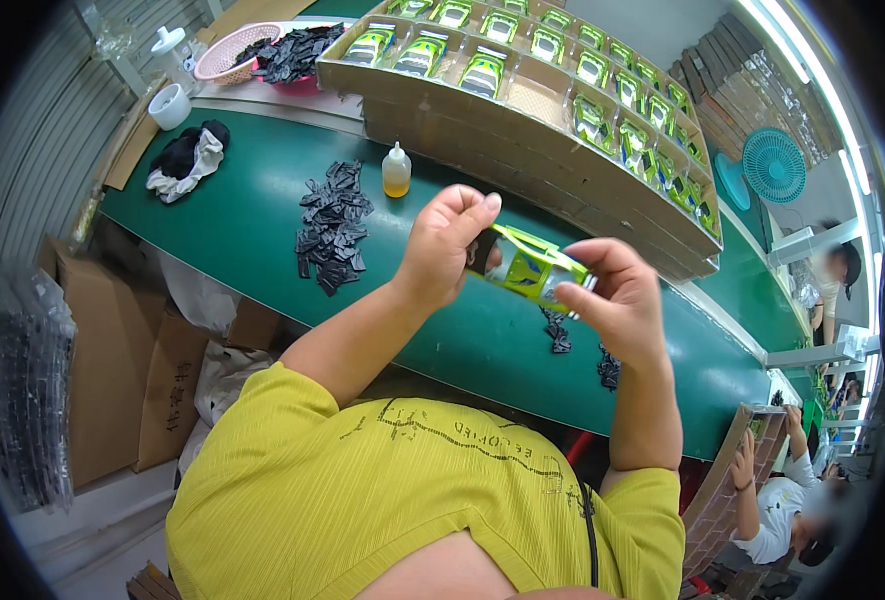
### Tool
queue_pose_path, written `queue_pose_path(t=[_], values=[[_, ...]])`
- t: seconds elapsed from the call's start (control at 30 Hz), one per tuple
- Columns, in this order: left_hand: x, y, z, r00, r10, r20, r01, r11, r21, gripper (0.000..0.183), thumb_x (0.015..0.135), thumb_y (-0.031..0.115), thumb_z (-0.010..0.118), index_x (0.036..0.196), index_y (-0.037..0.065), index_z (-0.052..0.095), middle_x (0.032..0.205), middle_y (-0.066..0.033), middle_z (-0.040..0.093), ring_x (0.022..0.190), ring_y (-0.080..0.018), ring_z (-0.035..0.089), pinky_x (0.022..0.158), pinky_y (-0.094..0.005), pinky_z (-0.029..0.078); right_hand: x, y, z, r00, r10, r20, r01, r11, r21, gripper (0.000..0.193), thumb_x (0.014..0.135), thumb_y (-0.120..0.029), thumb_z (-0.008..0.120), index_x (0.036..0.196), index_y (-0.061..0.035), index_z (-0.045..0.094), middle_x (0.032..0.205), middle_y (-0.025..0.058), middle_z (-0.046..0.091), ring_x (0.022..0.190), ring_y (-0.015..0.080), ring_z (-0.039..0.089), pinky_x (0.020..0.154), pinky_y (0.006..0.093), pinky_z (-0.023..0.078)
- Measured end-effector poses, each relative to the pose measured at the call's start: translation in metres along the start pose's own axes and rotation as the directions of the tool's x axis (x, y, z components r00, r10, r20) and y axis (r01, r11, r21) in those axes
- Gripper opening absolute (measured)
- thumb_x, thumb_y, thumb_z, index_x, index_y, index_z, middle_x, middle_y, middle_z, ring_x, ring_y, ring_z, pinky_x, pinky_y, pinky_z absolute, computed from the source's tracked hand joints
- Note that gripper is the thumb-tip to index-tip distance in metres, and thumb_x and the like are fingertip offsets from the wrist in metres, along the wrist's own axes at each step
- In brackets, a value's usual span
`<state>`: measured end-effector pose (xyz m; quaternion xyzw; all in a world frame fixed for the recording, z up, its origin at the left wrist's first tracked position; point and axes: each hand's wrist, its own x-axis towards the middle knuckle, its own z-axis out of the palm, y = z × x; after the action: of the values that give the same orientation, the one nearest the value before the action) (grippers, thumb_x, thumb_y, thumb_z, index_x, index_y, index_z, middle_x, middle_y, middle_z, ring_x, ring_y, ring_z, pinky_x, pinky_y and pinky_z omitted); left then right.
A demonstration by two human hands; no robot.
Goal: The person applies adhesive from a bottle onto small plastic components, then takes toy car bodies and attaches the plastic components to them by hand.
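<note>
A lime-green toy car body (528,274) with clear windows and dark markings is held above the green table, tilted between my two hands. My left hand (444,245) grips its left end, thumb raised along the upper edge. At the other end, my right hand (617,292) pinches it between thumb and fingers. Part of the car body is covered by my fingers. Beyond it, a partitioned cardboard box (482,135) holds rows of similar green car bodies. Small black plastic parts (332,228) lie heaped left of my hands, with smaller piles (555,330) below the car body.
A squeeze bottle (396,171) of amber liquid stands between the black heap and the box. Farther left are a black-and-white cloth (188,162), a white cup (169,106) and a pink basket (232,55). A teal fan (772,165) and a co-worker holding a carton (727,470) are at right.
</note>
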<state>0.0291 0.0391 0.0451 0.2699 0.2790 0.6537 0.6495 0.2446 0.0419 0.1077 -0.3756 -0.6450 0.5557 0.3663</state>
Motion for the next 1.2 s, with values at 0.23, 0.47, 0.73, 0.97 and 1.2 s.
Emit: queue_pose_path(t=[0.23,0.47,0.73,0.97,1.2], values=[[0.031,-0.032,-0.032,0.787,0.615,-0.047,-0.573,0.758,0.311,0.028,0.099,0.019,0.063,0.115,0.002,0.048,0.092,-0.0032,0.060,0.077,-0.0083,0.057,0.074,-0.0232,0.049,0.088,-0.070,0.005,0.547,-0.791,0.274,0.586,0.128,-0.800,0.019,0.080,-0.006,0.073,0.097,-0.0073,0.065,0.089,0.0101,0.066,0.064,0.0257,0.061,0.058,0.0348,0.050],[0.023,-0.044,-0.031,0.941,0.339,0.003,-0.303,0.836,0.457,0.020,0.099,0.017,0.062,0.110,0.004,0.053,0.093,-0.0038,0.063,0.084,-0.0094,0.062,0.073,-0.0238,0.050,0.196,-0.039,-0.009,0.807,-0.306,0.505,0.367,-0.410,-0.835,0.016,0.090,-0.024,0.062,0.098,-0.0106,0.067,0.093,0.0069,0.065,0.083,0.0272,0.067,0.069,0.0392,0.055],[0.022,-0.052,-0.031,0.951,0.308,0.020,-0.288,0.863,0.416,0.020,0.097,0.022,0.065,0.099,0.003,0.057,0.081,-0.0010,0.063,0.073,-0.0068,0.058,0.067,-0.0242,0.049,0.240,-0.033,0.028,0.905,-0.357,0.231,0.181,-0.168,-0.969,0.040,0.096,-0.045,0.055,0.100,-0.0077,0.069,0.097,0.0144,0.069,0.090,0.0326,0.069,0.079,0.0453,0.055],[0.000,-0.047,-0.020,0.936,0.248,0.250,-0.350,0.568,0.745,0.023,0.093,0.026,0.067,0.091,0.004,0.061,0.072,-0.0085,0.064,0.064,-0.0203,0.061,0.061,-0.0319,0.049,0.284,-0.050,0.079,0.981,0.112,-0.161,-0.175,0.131,-0.976,0.055,0.073,-0.045,0.068,0.111,-0.0061,0.071,0.116,0.0134,0.070,0.101,0.0256,0.069,0.090,0.0363,0.053],[0.010,-0.052,-0.030,0.833,0.371,0.411,-0.532,0.330,0.780,0.019,0.089,0.022,0.070,0.084,0.006,0.062,0.072,-0.0107,0.064,0.063,-0.0288,0.061,0.060,-0.0358,0.049,0.288,-0.039,0.065,0.973,0.029,-0.227,-0.225,0.306,-0.925,0.057,0.070,-0.047,0.073,0.105,-0.0029,0.074,0.112,0.0163,0.071,0.104,0.0272,0.067,0.090,0.0356,0.052]])
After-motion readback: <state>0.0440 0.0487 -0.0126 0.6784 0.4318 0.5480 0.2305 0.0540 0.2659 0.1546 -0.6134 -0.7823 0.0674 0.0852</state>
